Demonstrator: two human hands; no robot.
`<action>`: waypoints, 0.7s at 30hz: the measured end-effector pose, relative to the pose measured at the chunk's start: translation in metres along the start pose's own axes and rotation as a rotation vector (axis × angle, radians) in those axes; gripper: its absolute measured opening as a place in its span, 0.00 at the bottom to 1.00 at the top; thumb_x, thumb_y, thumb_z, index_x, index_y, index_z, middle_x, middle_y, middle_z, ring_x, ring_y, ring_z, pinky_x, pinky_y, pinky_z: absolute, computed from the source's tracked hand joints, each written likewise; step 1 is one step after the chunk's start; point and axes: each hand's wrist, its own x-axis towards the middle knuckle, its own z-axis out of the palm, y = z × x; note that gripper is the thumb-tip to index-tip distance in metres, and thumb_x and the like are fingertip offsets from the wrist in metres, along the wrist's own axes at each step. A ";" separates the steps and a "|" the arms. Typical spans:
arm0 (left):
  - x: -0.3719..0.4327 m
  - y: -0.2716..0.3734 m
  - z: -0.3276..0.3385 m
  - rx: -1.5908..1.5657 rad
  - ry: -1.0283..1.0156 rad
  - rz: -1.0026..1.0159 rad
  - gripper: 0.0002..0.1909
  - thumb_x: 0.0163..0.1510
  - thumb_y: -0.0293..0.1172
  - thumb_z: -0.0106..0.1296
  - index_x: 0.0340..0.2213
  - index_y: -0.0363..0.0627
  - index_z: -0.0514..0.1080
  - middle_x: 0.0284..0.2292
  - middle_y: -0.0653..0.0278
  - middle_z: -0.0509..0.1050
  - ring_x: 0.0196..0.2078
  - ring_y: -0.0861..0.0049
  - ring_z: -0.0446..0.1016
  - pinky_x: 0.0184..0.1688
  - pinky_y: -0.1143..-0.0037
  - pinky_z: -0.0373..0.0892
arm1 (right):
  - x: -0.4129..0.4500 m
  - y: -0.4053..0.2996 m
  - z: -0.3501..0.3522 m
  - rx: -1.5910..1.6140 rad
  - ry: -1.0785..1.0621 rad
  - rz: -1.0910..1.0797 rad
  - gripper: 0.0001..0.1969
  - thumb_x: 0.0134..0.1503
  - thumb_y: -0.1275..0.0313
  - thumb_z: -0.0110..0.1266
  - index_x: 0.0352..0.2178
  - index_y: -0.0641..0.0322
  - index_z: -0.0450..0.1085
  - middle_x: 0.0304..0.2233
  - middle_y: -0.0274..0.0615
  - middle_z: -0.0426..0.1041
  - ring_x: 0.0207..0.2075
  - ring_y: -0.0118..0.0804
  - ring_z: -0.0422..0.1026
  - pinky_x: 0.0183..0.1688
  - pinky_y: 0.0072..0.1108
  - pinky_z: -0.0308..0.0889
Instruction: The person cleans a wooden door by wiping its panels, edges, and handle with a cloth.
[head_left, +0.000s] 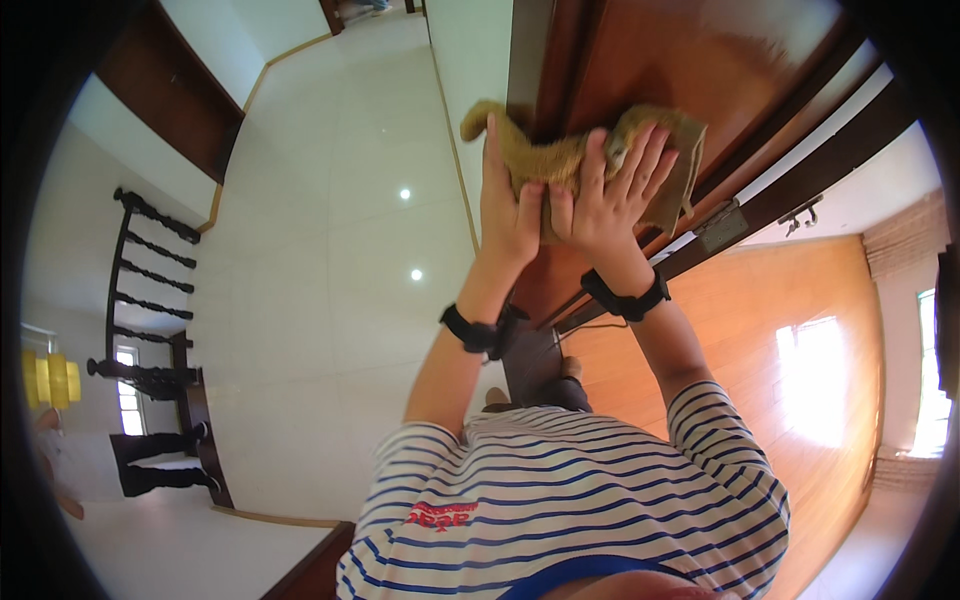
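A bunched brown cloth (551, 161), fuzzy on one side, lies against the panelled wooden door (697, 52). My left hand (511, 199) holds its left part, thumb on top and forefinger stretched along it. On its right part my right hand (611, 191) presses down nearly flat, fingers spread. A loose flap of the cloth hangs out past my right fingertips. Both thumbs are close together over the middle. Each wrist wears a black strap. The cloth hides the door surface beneath it.
A metal hinge (724, 225) joins door and frame. Pale tiles (322, 247) cover the floor at left, wood (720, 322) at right. A dark balustrade (154, 281) stands far left, with a person in dark trousers (161, 461) below it. Another person's foot (381, 10) shows at the top.
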 end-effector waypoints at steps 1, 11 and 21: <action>-0.012 -0.009 0.000 0.010 0.002 -0.033 0.40 0.56 0.54 0.33 0.56 0.29 0.42 0.56 0.41 0.48 0.59 0.51 0.49 0.58 0.67 0.48 | -0.017 0.002 0.003 -0.027 -0.038 -0.056 0.26 0.52 0.51 0.39 0.47 0.53 0.65 0.54 0.65 0.51 0.56 0.63 0.50 0.56 0.51 0.37; -0.149 -0.095 0.001 -0.021 0.103 -0.418 0.30 0.54 0.35 0.41 0.53 0.28 0.50 0.53 0.43 0.53 0.57 0.55 0.54 0.57 0.67 0.52 | -0.167 0.002 0.006 -0.087 -0.431 -0.677 0.13 0.49 0.62 0.47 0.37 0.47 0.70 0.44 0.36 0.64 0.48 0.38 0.61 0.50 0.41 0.53; -0.225 -0.061 -0.002 0.469 -0.121 -0.528 0.19 0.57 0.36 0.32 0.42 0.32 0.63 0.44 0.46 0.65 0.48 0.50 0.60 0.51 0.63 0.55 | -0.207 0.021 -0.001 0.468 -0.739 -0.523 0.18 0.52 0.68 0.45 0.47 0.45 0.63 0.53 0.29 0.59 0.52 0.30 0.60 0.55 0.28 0.55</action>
